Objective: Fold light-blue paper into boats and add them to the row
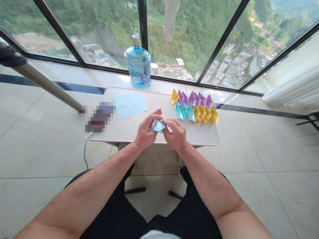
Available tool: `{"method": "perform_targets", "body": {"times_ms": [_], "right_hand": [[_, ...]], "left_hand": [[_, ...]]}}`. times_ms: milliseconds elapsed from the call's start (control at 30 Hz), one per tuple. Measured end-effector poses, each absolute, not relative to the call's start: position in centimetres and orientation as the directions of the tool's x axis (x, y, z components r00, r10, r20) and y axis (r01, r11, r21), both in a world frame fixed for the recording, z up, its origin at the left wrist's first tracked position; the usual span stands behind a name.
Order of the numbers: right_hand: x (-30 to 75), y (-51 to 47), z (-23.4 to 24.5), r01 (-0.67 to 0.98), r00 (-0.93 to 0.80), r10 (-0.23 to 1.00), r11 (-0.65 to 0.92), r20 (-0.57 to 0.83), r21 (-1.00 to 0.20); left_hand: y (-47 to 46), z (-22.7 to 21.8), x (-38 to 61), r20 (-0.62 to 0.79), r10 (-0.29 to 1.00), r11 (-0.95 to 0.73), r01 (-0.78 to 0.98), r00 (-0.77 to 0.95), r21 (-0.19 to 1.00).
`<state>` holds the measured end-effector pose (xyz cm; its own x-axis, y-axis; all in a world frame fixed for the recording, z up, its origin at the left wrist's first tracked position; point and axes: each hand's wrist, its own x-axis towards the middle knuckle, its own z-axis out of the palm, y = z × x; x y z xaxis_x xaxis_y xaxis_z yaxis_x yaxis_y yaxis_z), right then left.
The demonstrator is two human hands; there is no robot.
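Note:
My left hand [146, 130] and my right hand [176, 133] are both closed on a small, partly folded piece of light blue paper [158, 125], held just above the near edge of a small white table [124, 126]. Each hand pinches one side of it. To the right on the table stand rows of folded paper boats [194, 107] in yellow, purple and light blue. A flat light blue paper sheet [129, 104] lies to the left of my hands.
A blurred-out dark object [98, 118] lies at the table's left end, with a cable hanging off the edge. A blue water jug [138, 64] stands by the window behind the table. A metal pole [42, 81] slants across the left. Tiled floor surrounds the table.

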<state>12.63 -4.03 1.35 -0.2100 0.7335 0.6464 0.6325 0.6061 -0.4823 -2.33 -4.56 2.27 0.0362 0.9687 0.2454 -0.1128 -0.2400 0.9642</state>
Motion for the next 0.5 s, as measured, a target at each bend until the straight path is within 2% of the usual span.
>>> {"method": "perform_targets", "body": {"times_ms": [300, 500], "right_hand": [[12.7, -3.9, 1.3, 0.574, -0.15, 0.723, 0.619, 0.674, -0.536], [12.5, -4.1, 2.1, 0.518, -0.17, 0.629, 0.712, 0.759, -0.474]], "left_hand": [[-4.7, 2.5, -2.8, 0.341, 0.939, -0.343, 0.034, 0.049, 0.939], [-3.9, 1.5, -2.9, 0.246, 0.969, -0.244, 0.238, 0.022, 0.94]]}}
